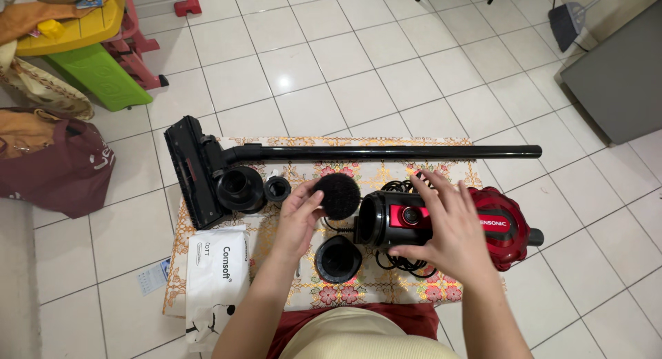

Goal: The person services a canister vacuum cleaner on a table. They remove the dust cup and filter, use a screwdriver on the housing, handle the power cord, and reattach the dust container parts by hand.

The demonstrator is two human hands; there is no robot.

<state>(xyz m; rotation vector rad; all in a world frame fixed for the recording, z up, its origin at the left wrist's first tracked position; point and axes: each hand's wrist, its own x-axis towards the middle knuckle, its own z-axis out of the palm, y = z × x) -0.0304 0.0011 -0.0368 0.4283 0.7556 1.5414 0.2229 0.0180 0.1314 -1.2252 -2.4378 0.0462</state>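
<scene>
My left hand point(298, 217) holds a round black foam filter point(338, 195) just left of the open mouth of a red and black vacuum cleaner body point(500, 224). The vacuum body lies on its side on a floral cloth point(386, 174), and my right hand point(449, 228) rests over its middle, gripping it. A black cup-shaped part point(337, 258) sits on the cloth below the filter. Two black round parts point(240, 188) point(278, 189) lie to the left.
A long black tube point(386, 152) with a floor brush head point(193, 171) lies along the cloth's far edge. A white packet point(217, 276) lies at the lower left. A maroon bag point(58, 166) and plastic toys point(96, 69) are at the left, a grey cabinet point(620, 69) at the right.
</scene>
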